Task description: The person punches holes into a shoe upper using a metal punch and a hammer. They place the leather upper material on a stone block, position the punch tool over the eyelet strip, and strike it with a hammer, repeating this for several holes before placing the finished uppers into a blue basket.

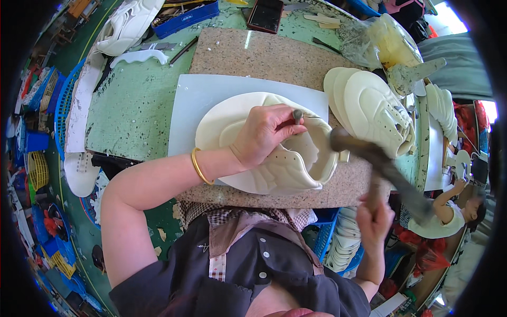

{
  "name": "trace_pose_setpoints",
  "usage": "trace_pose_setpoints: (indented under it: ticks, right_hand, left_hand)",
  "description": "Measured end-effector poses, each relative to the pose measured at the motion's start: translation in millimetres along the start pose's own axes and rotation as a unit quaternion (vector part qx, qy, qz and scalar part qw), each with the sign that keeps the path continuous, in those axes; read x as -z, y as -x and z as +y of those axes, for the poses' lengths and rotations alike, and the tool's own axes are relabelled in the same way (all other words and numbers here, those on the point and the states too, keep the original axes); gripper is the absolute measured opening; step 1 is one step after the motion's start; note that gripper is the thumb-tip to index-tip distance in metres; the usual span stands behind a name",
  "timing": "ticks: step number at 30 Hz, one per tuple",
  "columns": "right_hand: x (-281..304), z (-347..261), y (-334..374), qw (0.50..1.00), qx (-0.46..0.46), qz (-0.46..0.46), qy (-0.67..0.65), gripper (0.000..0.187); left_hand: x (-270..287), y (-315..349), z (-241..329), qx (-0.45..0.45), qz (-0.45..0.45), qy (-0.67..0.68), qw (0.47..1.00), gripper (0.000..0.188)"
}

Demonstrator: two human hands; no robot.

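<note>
A cream shoe upper lies flat on a pale grey-white board, with a row of small holes along its near opening edge. Over its far opening edge, my left hand is closed around a short metal punch. Only the punch's round top end shows; its tip is hidden by my fingers. To the right, my right hand grips the handle of a hammer. The hammer head is raised beside the upper and smeared by motion.
Under the board is a speckled stone slab. More cream uppers overlap at right, near a stained plastic bag. At the back are a phone and a blue tool tray. Another person sits far right.
</note>
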State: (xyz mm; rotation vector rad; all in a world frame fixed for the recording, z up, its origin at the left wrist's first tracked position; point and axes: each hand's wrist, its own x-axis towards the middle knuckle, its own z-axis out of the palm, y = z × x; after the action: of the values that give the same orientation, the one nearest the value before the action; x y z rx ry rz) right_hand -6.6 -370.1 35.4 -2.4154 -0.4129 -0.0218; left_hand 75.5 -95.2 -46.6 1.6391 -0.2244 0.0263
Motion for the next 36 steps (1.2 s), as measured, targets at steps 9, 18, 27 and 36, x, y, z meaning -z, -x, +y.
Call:
trace_pose_setpoints:
  ticks: [9,18,27,36]
  right_hand:
    - [-2.6,-16.8,-21.5,0.992,0.06,0.091,-0.061,0.013]
    - [-15.2,-7.5,-22.4,0.995,-0.093,-0.009,-0.024,0.016]
    - [-16.9,-16.8,-32.1,0.999,0.022,0.031,0.005,0.012]
    - [0.6,-34.5,-35.1,0.933,0.145,0.178,-0.276,0.013]
  left_hand:
    - [2.4,-4.2,3.4,-0.105,-0.012,-0.164,0.981,0.013]
    - [1.3,-4.3,-5.1,0.015,0.014,0.027,0.999,0.012]
    - [-2.3,-2.0,1.8,-0.19,0.019,-0.237,0.953,0.016]
    - [-2.9,-4.3,1.4,-0.211,0.013,-0.256,0.943,0.017]
